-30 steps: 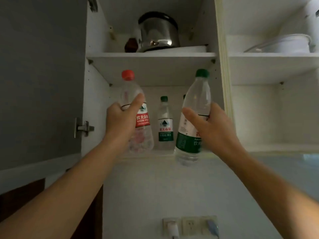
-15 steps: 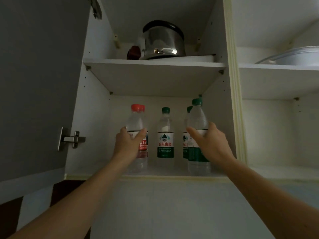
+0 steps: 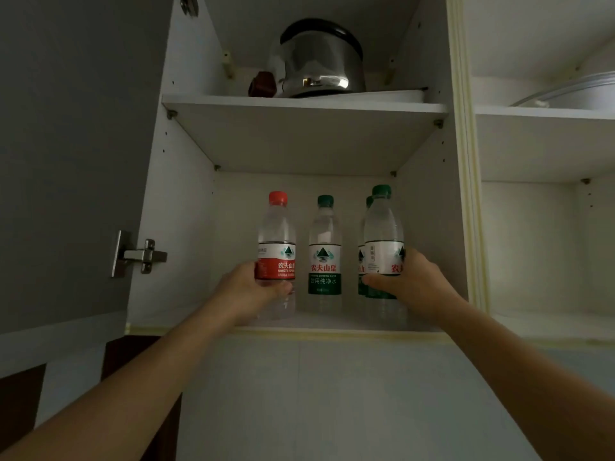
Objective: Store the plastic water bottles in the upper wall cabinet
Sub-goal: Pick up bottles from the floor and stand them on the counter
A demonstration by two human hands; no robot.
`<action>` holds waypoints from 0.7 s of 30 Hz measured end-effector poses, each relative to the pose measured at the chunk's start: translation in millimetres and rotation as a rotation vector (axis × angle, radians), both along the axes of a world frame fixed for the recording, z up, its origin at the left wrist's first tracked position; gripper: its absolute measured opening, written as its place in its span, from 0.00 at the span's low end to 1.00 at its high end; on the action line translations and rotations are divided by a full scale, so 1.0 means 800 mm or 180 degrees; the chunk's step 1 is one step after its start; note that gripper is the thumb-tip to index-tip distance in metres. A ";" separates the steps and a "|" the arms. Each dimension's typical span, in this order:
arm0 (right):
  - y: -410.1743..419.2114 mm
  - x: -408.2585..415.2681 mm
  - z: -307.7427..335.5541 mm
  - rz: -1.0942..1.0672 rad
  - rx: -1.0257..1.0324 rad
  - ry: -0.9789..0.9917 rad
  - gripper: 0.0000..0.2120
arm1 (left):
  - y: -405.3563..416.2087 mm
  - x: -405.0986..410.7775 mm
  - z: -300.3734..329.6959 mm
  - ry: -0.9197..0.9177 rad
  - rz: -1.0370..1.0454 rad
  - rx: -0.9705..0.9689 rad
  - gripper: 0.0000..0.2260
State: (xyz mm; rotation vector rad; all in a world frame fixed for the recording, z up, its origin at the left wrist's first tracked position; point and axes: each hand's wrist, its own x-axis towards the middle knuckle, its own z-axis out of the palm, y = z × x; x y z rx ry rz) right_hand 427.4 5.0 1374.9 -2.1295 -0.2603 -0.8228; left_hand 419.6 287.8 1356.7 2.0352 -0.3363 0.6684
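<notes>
A: Bottle positions?
B: The red-capped bottle (image 3: 276, 254) stands upright at the left of the lower shelf (image 3: 332, 322). The right green-capped bottle (image 3: 383, 247) stands upright at the right, near the front edge. A middle bottle (image 3: 324, 254) stands between them; a fourth is mostly hidden behind the right one.

A: Hands?
B: Left hand (image 3: 248, 294): fingers curled round the red-capped bottle. Right hand (image 3: 411, 282): fingers curled round the right green-capped bottle.

A: Surroundings?
B: A steel pot (image 3: 319, 61) sits on the upper shelf (image 3: 299, 103). The cabinet door (image 3: 66, 161) hangs open at left.
</notes>
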 end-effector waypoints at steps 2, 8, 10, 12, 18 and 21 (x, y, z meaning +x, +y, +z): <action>0.002 0.010 0.001 -0.0004 -0.0001 0.0032 0.29 | -0.005 0.012 -0.001 -0.0007 0.0048 -0.0003 0.21; 0.007 0.031 0.002 -0.0066 0.0008 0.0182 0.30 | -0.023 0.038 0.001 0.0048 0.0161 -0.0049 0.19; 0.009 0.034 0.002 -0.0057 0.0016 0.0211 0.30 | -0.026 0.044 0.002 0.0082 0.0203 -0.0060 0.20; 0.010 0.034 0.001 -0.0049 0.0076 0.0223 0.30 | -0.027 0.047 0.000 0.0113 0.0213 -0.0089 0.20; 0.010 0.014 -0.001 0.0003 -0.0052 0.0423 0.25 | -0.033 0.024 -0.006 -0.0416 0.0862 0.0003 0.20; 0.011 -0.009 -0.016 -0.0196 -0.0166 0.0275 0.22 | -0.042 -0.006 -0.016 -0.1280 0.1024 -0.0300 0.14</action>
